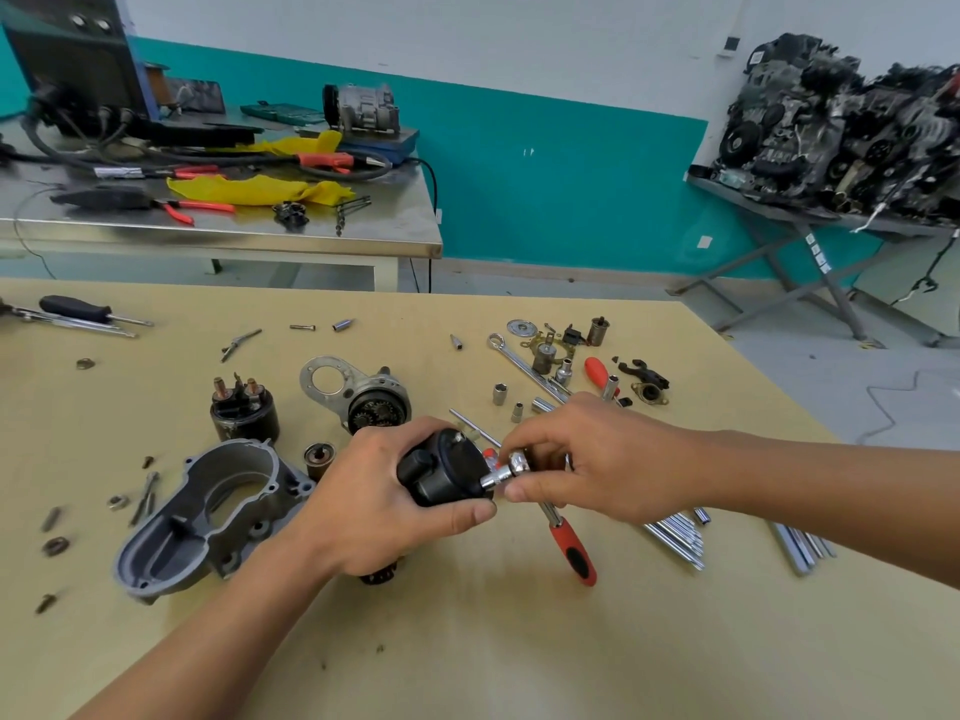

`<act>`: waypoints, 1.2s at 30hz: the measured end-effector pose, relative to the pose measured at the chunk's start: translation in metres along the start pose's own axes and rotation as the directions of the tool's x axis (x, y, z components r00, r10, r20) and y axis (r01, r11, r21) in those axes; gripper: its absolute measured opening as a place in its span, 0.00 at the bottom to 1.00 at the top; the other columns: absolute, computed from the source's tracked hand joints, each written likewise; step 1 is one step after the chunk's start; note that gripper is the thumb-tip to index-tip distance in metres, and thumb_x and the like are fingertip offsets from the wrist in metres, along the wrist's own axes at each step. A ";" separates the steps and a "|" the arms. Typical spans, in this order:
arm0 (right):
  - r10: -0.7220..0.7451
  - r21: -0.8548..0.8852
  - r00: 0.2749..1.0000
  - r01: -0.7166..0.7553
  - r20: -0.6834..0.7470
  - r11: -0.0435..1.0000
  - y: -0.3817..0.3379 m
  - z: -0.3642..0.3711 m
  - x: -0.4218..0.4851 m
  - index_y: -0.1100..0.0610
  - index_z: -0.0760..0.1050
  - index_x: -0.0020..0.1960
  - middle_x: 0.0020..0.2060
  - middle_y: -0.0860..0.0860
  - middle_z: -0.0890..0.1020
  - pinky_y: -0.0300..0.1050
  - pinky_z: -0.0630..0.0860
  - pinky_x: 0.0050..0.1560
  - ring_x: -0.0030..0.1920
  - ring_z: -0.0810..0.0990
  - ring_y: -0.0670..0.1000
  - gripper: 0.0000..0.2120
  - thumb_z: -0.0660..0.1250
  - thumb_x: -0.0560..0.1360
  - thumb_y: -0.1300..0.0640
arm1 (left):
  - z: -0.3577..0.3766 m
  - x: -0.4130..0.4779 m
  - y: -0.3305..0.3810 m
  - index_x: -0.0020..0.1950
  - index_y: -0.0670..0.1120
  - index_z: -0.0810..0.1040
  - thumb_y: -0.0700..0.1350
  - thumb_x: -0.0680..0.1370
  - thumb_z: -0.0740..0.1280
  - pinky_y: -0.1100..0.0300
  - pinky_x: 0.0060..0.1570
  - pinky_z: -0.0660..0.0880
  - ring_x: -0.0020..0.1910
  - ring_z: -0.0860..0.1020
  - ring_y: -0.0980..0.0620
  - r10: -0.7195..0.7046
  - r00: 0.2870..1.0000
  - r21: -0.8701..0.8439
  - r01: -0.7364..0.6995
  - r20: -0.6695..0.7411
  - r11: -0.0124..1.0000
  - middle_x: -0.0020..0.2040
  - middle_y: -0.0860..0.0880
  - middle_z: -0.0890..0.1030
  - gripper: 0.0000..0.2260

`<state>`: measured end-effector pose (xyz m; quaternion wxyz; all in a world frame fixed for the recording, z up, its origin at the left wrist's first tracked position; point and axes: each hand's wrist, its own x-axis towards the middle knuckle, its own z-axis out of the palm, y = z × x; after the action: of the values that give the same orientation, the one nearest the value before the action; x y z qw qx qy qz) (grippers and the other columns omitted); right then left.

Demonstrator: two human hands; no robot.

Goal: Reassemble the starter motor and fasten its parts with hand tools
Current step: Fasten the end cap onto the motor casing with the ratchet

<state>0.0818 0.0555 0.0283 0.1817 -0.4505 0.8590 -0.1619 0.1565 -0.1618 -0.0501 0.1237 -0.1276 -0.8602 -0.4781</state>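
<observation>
While the left hand [374, 491] curls its fingers and thumb round the black motor body [441, 475] over the middle of the tan table [519, 641], the right hand [576, 454] pinches the head of a red-handled ratchet [569, 545], whose chrome socket [493, 479] touches the body's end. That body is a glossy black cylinder with a round boss on its cap. Just to its left lies a grey cast housing [208, 511]. Behind it stand a solenoid [244, 413] and a geared end piece [371, 400].
</observation>
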 end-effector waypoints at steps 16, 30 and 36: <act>0.288 0.445 0.948 -0.318 0.134 0.837 -0.003 0.006 0.004 0.57 0.78 0.56 0.33 0.52 0.85 0.36 0.71 0.27 0.28 0.82 0.49 0.16 0.63 0.81 0.44 | 0.003 0.001 -0.001 0.52 0.53 0.79 0.63 0.66 0.76 0.46 0.38 0.77 0.38 0.80 0.51 0.014 1.000 0.034 -0.014 -0.011 0.999 0.40 0.53 0.82 0.20; 0.500 0.654 0.866 -0.384 0.010 0.652 -0.024 0.008 0.014 0.52 0.80 0.51 0.19 0.47 0.75 0.35 0.63 0.21 0.18 0.68 0.46 0.08 0.63 0.82 0.50 | 0.017 -0.001 0.003 0.51 0.56 0.78 0.59 0.70 0.75 0.51 0.51 0.78 0.55 0.80 0.55 0.232 0.952 0.127 -0.209 -0.201 0.970 0.56 0.59 0.80 0.14; 0.542 0.745 0.832 -0.434 0.116 0.507 -0.032 0.009 0.019 0.56 0.74 0.43 0.20 0.50 0.76 0.32 0.64 0.21 0.18 0.70 0.46 0.13 0.61 0.83 0.51 | 0.021 0.003 0.014 0.44 0.53 0.84 0.47 0.65 0.77 0.53 0.43 0.78 0.46 0.80 0.55 0.191 0.937 0.149 -0.153 -0.293 0.977 0.47 0.57 0.80 0.09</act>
<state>0.0983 0.0217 0.0314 0.3301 -0.0629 0.8163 -0.4698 0.1567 -0.1361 -0.0487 0.3044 -0.1190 -0.8440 -0.4252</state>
